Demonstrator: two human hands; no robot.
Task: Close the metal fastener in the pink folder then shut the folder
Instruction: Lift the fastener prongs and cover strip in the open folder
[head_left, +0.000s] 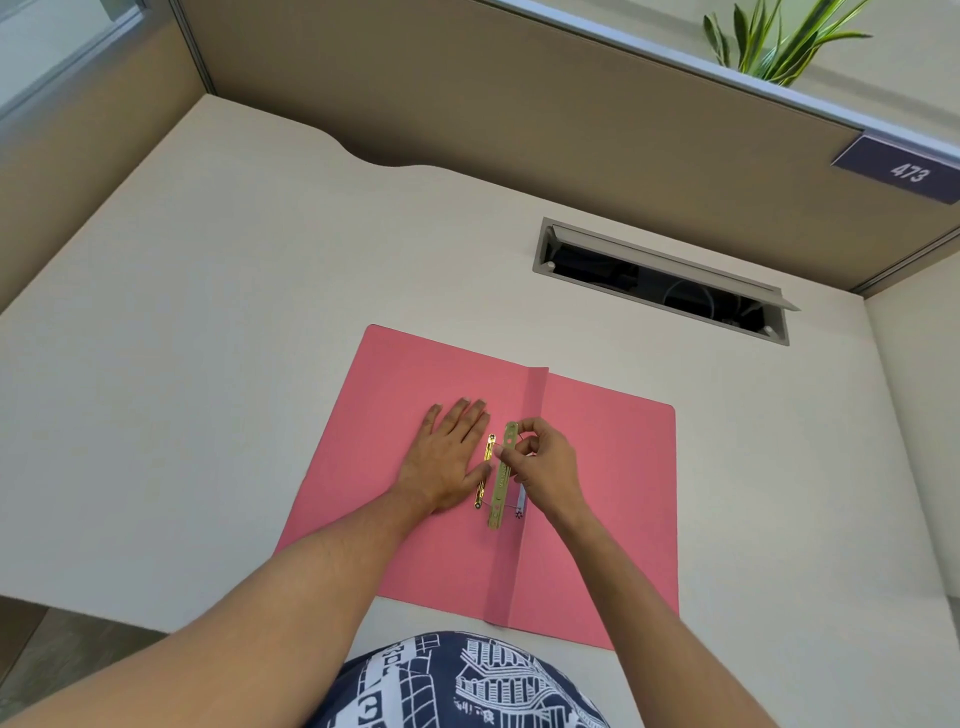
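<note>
Nearest the viewer, a navy and white patterned garment (457, 686) fills the bottom of the view, and two bare forearms reach forward over the near edge of the table (182, 364). The pink folder (597, 493) lies open and flat on the table, its near edge close to the table's near edge, its spine fold running from near to far down the middle. It holds no papers that can be seen; only the metal fastener (501, 480) sits on it, just left of the spine fold. The left hand (447, 462) rests palm down with fingers spread flat on the left flap, gripping nothing, touching the fastener's brass base strip (484, 475). The right hand (540, 462) is curled, thumb and fingers pinched on the far end of the fastener's greenish slotted bar, which lies along the spine fold. A small white piece at the bar's near end is too small to identify. Farther back, right of centre, a cable slot (660, 280) in the table stands with its lid open, dark inside. Beyond the far edge rises a tan partition (467, 93), bearing a plate marked 473 (904, 170), with a green plant (779, 41) above it.
</note>
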